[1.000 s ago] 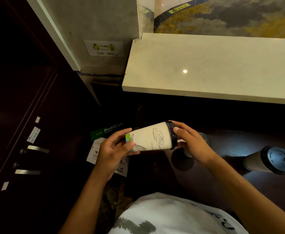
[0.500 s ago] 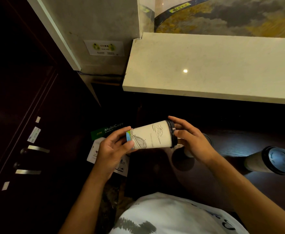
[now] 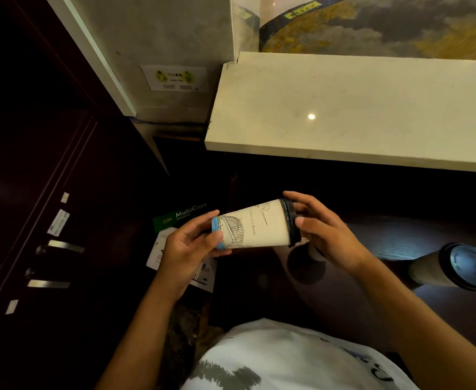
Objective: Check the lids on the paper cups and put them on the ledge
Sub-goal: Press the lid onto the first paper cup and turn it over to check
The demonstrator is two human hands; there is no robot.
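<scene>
While the paper cup (image 3: pixel 255 227) lies sideways in mid-air below the stone ledge (image 3: pixel 352 108), the left hand (image 3: pixel 187 247) pinches its base and the right hand (image 3: pixel 322 235) curls its fingers round the black lid (image 3: pixel 291 222): the lid check, by my judgement. Next comes righting the cup and lifting it onto the ledge. A second lidded cup (image 3: pixel 453 267) stands on the dark table (image 3: pixel 400 249); a third, behind the right hand, is mostly hidden

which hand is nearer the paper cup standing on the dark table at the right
Right. The right hand, gripping the black lid of the sideways white paper cup, is closer to the standing black-lidded paper cup; the left hand holds the sideways cup's base, farther away.
</scene>
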